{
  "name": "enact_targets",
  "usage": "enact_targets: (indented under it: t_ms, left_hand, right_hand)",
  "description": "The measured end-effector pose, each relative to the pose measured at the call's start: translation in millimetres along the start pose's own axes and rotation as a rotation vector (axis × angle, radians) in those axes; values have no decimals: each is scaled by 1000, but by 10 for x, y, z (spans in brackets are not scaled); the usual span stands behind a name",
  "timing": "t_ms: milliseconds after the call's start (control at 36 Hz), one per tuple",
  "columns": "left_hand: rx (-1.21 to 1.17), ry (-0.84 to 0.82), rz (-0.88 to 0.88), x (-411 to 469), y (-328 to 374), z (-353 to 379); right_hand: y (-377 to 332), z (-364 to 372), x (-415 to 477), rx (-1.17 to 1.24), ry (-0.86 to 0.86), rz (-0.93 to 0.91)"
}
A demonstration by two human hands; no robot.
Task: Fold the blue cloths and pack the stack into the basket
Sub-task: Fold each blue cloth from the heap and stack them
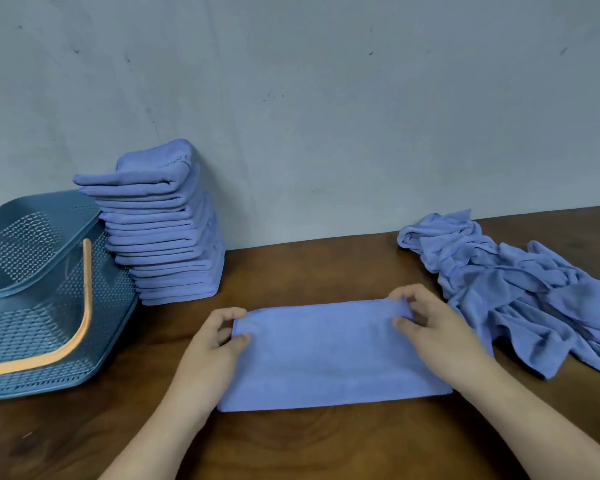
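A blue cloth [326, 355] lies flat on the wooden table as a wide rectangle, folded over once. My left hand [215, 341] pinches its far left corner between thumb and fingers. My right hand [426, 327] pinches its far right corner the same way. A tall stack of folded blue cloths [167, 230] stands against the wall at the left. Next to the stack lies the teal plastic basket [32, 306] with an orange handle, tipped so its opening faces me.
A crumpled heap of unfolded blue cloths [520, 289] lies on the table at the right, close to my right hand. A grey wall [326, 98] closes off the back of the dark wooden table [291, 441].
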State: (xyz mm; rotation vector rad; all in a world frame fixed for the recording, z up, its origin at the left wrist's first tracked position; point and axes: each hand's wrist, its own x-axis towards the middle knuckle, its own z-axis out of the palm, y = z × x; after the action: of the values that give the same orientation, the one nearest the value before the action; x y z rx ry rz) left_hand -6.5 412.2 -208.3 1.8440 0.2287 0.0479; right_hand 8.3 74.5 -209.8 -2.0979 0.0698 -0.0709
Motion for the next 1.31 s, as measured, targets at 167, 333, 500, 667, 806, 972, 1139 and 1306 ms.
enact_targets:
  t_ms: [167,333,500,667,806,972,1139,1306]
  left_hand:
    - [48,45,75,15,-39,30]
    - [138,82,122,-3,-39,40]
    - [161,73,115,-19,-10,42]
    - [223,66,103,-52,55,22]
    - [441,50,168,-192,115,47]
    - [670,-20,211,-213,110,73]
    - [804,-22,222,-168,74,-4]
    - [1128,95,273,-254,118,99]
  right_hand:
    - [47,34,17,-54,89,-15]
    - [109,60,57,-151,101,3]
    - [83,57,31,-199,65,17]
    - [-20,43,-56,-371,20,-10]
    - [-58,138,-167,-636,22,-76]
    - [-46,174,-153,-865,12,-87]
    - [-93,168,-155,-990,10,-64]
    - [-184,104,-234,-1105,92,-61]
